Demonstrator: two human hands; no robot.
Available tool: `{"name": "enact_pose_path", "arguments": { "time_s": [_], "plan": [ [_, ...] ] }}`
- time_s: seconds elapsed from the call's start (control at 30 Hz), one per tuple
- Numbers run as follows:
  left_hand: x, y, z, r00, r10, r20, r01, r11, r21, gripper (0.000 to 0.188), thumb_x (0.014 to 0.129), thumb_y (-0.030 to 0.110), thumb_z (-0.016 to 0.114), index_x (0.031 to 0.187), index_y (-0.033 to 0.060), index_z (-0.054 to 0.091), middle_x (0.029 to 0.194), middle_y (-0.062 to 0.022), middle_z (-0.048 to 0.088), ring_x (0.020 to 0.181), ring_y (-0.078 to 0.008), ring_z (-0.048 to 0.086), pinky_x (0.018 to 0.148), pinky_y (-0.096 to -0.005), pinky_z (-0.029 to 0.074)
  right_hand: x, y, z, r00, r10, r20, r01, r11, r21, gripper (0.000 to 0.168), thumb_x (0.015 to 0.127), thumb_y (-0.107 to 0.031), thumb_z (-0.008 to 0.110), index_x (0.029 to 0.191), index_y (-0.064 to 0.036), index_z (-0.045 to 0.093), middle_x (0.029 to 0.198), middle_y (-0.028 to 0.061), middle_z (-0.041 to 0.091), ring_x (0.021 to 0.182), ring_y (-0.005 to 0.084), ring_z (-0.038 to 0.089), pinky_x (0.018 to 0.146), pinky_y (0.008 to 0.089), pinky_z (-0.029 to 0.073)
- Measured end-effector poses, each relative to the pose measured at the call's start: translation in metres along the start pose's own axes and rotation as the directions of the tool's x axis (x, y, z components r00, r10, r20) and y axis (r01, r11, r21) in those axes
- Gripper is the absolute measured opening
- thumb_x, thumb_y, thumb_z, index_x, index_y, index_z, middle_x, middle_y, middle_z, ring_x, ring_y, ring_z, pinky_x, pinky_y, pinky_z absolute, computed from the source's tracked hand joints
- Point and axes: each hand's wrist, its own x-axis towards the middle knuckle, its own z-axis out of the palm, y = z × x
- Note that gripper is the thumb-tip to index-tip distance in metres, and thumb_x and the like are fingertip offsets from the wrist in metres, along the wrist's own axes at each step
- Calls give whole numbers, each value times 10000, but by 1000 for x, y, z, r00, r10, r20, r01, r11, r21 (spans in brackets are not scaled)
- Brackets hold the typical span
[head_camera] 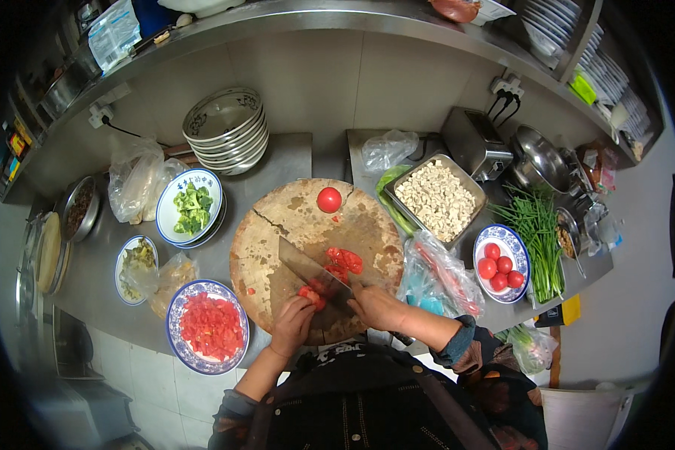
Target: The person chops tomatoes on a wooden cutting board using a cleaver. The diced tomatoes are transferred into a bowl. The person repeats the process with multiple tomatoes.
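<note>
A round wooden chopping block [281, 219] with a crack across it lies before me. My right hand [376, 305] grips the handle of a cleaver [306, 264], whose broad blade slants across the block toward the upper left. Against the blade's near side, my left hand [293, 323] holds a piece of cut tomato [313, 296] with bent fingers. Sliced tomato pieces [344, 261] lie just beyond the blade. One whole tomato [329, 199] rests near the block's far edge. Diced tomato [211, 326] fills a blue-and-white oval plate [174, 346] at the left.
Broccoli [193, 209] sits in a bowl at left, before stacked bowls [225, 132]. On the right are a metal tray [392, 190] of pale cubes, a plate [502, 231] of whole tomatoes, green chives [534, 242] and a toaster [477, 143]. A steel shelf [315, 16] overhangs the back.
</note>
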Motion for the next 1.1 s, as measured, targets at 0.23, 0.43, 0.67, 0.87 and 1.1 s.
{"name": "enact_pose_path", "arguments": {
  "time_s": [0.23, 0.43, 0.67, 0.87, 1.1],
  "plan": [
    [1, 0, -2, 999, -30, 16, 30, 1000, -7, 195, 716, -28, 662, 901, 15, 619, 974, -120, 592, 945, -309, 573, 814, -376, 475, 30, 13, 36, 995, 70, -75, -62, 993, 102, 387, 882, -206, 517, 1120, 89, 435, 908, 315, 585, 882, 465, 562, 775, 494, 451],
    [-1, -2, -8, 998, -41, 50, 44, 997, -60, 159, 737, -55, 623, 888, -7, 610, 999, -142, 589, 974, -337, 577, 870, -398, 475, 21, 21, 26, 982, -27, -188, 42, 996, 77, 329, 882, -181, 516, 1067, 82, 445, 806, 303, 587, 807, 464, 572, 704, 502, 458],
    [5, -14, -9, 993, 8, 115, 3, 996, -93, 162, 741, -76, 593, 888, -12, 608, 1026, -150, 590, 1016, -337, 576, 878, -383, 477, 10, 3, -16, 988, -150, -23, 147, 984, -98, 272, 892, -178, 503, 1023, 54, 450, 678, 254, 588, 702, 430, 588, 604, 498, 447],
    [7, -11, -9, 994, 6, 108, 4, 995, -97, 178, 736, -80, 584, 893, -4, 614, 1025, -146, 593, 1008, -333, 580, 869, -376, 480, 17, -2, -24, 991, -107, 75, 117, 983, -141, 249, 898, -184, 487, 1045, 15, 460, 708, 240, 599, 711, 417, 595, 606, 492, 453],
    [7, -9, -10, 990, -14, 140, 22, 998, -61, 199, 725, -74, 588, 904, 6, 622, 1036, -139, 590, 1011, -330, 571, 875, -376, 475, 47, 8, 6, 995, -99, 31, 98, 994, 38, 279, 899, -221, 500, 1027, 27, 508, 889, 250, 616, 868, 405, 594, 741, 486, 462]
  ]
}}
